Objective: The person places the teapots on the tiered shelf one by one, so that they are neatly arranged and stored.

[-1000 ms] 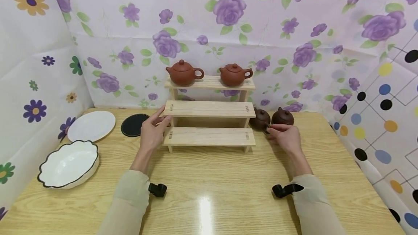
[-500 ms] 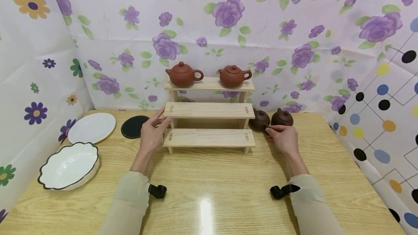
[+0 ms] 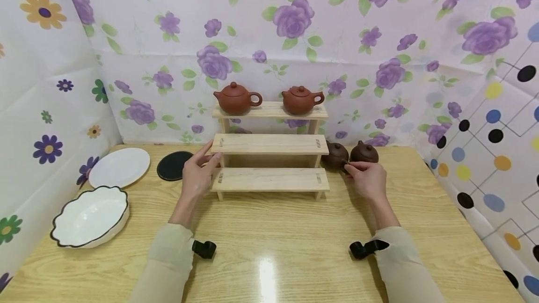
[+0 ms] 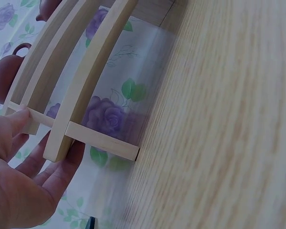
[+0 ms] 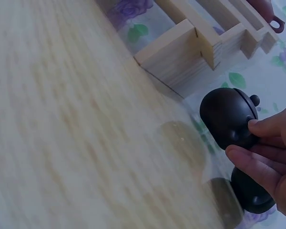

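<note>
A three-tier wooden display stand (image 3: 269,180) stands against the back of the table. My left hand (image 3: 197,176) grips its left end, thumb and fingers about the end of the middle tier. Two reddish-brown teapots, a left one (image 3: 234,100) and a right one (image 3: 299,102), sit on the top tier. At the stand's right side is a dark brown teapot (image 3: 335,157); my right hand (image 3: 370,179) pinches it by its handle. In the right wrist view the dark teapot's lid knob (image 5: 254,100) faces up towards the wall. Behind it sits a second dark teapot (image 3: 364,152).
To the left lie a black round mat (image 3: 173,166) and a white plate (image 3: 119,167). A white scalloped dish (image 3: 90,217) with a dark rim is nearer the front. Flowered sheeting (image 3: 261,27) hangs right behind the stand.
</note>
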Demonstrator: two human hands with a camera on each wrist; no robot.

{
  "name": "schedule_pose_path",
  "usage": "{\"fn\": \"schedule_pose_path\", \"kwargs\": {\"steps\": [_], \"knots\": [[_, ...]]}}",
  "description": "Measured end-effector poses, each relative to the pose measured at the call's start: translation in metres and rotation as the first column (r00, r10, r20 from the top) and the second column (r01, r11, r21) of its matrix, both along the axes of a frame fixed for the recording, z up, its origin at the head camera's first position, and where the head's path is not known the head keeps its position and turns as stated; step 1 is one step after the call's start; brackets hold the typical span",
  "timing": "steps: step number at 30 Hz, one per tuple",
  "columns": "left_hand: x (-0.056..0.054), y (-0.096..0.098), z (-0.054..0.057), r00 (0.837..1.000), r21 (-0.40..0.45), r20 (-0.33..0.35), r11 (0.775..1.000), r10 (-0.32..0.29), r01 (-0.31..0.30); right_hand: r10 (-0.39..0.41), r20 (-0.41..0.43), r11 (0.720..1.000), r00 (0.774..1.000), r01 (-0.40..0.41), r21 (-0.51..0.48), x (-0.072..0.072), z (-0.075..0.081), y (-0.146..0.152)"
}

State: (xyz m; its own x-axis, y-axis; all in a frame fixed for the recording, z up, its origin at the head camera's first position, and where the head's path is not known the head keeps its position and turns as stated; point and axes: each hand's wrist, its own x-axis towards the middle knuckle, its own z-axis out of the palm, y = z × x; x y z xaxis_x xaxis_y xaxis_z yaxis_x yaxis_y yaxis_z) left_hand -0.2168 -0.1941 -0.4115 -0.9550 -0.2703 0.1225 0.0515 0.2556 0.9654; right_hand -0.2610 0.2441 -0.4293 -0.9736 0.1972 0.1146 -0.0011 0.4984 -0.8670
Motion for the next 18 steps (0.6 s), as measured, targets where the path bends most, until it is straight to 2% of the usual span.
{"fn": "schedule_pose_path", "kwargs": {"steps": [4,12,18], "knots": [[0.001,0.0,0.001,1.0,0.001,0.02,1.0,-0.003,0.003,0.004,0.002,1.0,1.0,-0.004,0.001,0.003,0.011,0.003],[0.001,-0.003,0.002,1.0,-0.021,0.011,1.0,-0.012,0.012,0.076,-0.002,0.993,0.997,-0.076,-0.095,0.011,0.039,0.015],[0.0,-0.004,0.005,0.999,-0.032,0.037,0.999,-0.007,0.008,0.132,-0.007,0.99,0.991,-0.132,-0.051,0.018,0.061,0.026]]}}
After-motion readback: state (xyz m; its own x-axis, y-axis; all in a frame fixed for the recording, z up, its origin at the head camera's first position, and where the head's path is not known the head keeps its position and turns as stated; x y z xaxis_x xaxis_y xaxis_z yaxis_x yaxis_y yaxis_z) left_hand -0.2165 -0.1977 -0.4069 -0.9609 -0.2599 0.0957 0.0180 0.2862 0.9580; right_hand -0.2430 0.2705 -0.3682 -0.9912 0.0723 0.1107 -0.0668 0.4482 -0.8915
